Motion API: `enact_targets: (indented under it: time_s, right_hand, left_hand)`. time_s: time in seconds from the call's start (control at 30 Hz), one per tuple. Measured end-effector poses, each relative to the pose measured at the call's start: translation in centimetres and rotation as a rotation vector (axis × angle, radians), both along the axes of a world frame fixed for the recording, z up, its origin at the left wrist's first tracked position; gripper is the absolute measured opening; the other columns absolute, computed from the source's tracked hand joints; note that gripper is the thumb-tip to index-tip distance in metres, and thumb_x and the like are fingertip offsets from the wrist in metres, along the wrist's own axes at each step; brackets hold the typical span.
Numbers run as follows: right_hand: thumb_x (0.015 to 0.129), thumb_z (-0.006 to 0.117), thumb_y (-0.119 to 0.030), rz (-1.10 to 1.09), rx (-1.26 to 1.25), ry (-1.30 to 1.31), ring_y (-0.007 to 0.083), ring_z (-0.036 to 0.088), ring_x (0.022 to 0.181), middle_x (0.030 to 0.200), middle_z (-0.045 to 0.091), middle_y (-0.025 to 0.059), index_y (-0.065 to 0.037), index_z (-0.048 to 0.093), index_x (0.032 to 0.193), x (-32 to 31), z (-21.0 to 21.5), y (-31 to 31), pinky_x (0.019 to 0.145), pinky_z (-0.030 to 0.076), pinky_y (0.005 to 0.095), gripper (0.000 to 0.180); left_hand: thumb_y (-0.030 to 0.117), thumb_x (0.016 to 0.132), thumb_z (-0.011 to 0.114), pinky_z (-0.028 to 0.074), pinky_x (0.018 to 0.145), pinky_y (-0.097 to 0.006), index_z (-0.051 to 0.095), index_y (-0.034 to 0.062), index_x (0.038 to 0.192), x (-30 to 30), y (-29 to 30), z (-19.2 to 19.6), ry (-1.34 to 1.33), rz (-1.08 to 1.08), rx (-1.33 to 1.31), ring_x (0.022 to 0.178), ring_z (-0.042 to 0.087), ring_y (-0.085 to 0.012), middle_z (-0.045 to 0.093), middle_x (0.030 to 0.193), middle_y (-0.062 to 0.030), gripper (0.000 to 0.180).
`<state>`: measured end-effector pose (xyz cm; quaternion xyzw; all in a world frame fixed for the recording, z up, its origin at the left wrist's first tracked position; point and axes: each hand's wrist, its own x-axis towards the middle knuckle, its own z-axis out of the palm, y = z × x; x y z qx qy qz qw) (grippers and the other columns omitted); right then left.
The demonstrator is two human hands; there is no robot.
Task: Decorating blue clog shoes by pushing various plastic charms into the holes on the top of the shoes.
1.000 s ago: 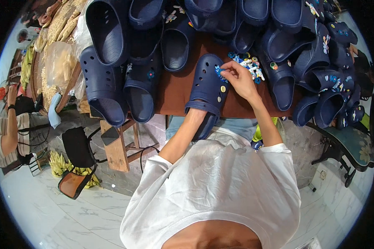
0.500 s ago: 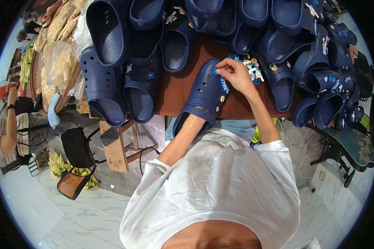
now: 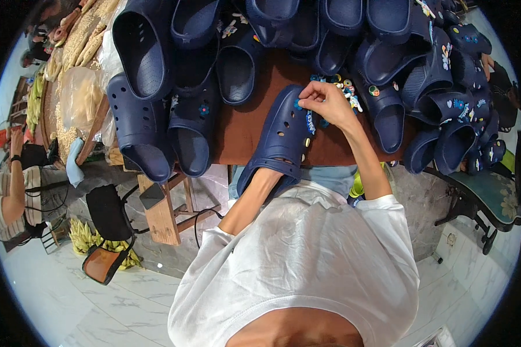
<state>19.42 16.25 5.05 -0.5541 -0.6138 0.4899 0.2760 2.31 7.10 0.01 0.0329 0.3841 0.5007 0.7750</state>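
A navy foam clog [image 3: 274,139] with round vent holes lies over the table's near edge, toe pointing away. My left hand [image 3: 266,178] reaches into it through the heel opening; the fingers are hidden inside. At the toe, thumb and forefinger of my right hand [image 3: 329,104] pinch a small blue flower shoe charm [image 3: 298,104] against the clog's upper. Down the same side sit a blue lettering charm [image 3: 310,122] and a pale oval charm [image 3: 307,142]. Just beyond my right hand lies a pile of loose colourful charms [image 3: 348,88].
More navy clogs [image 3: 138,130] crowd the brown tabletop [image 3: 234,136] on the left, far side and right [image 3: 386,118], several with charms. A wooden stool [image 3: 161,217] and black chair [image 3: 107,214] stand at left. Another person's arm [image 3: 16,185] shows at far left.
The view has shifted slightly. My right hand stays at the flower charm near the toe, its fingers a little differently set. My left hand remains inside the clog.
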Motion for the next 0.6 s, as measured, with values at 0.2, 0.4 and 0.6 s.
enact_targets:
  time_s: [0.2,0.4,0.6]
  right_hand:
    - [0.088,0.071,-0.012,-0.1,0.213,0.038,0.0104,0.062,0.075,0.087,0.067,0.0037,-0.003,0.072,0.098,-1.0,-0.8,-2.0,0.07,0.049,0.0248,0.014]
    - [0.095,0.062,-0.008,-0.17,0.336,0.012,0.0112,0.061,0.086,0.095,0.067,0.0057,-0.003,0.071,0.108,-0.7,-1.2,-4.1,0.074,0.048,0.0251,0.017]
    - [0.091,0.053,0.002,-0.468,0.448,-0.239,0.0338,0.065,0.094,0.104,0.066,0.017,-0.001,0.067,0.107,3.5,-3.8,-6.6,0.081,0.051,0.0389,0.021]
  left_hand:
    - [0.027,0.106,0.038,0.043,0.111,-0.045,0.051,0.0045,0.138,-0.3,0.1,0.0,-0.04,-0.004,-0.031,0.128,0.054,-0.0287,0.051,0.145,-0.0131,0.041]
    - [0.027,0.106,0.038,0.043,0.111,-0.045,0.051,0.0044,0.138,-0.1,1.3,-0.3,-0.086,-0.028,-0.057,0.128,0.054,-0.0288,0.05,0.145,-0.0132,0.041]
    - [0.027,0.106,0.038,0.043,0.111,-0.045,0.05,0.0044,0.138,-1.0,1.4,-0.1,-0.111,-0.021,-0.082,0.128,0.054,-0.029,0.05,0.145,-0.0133,0.042]
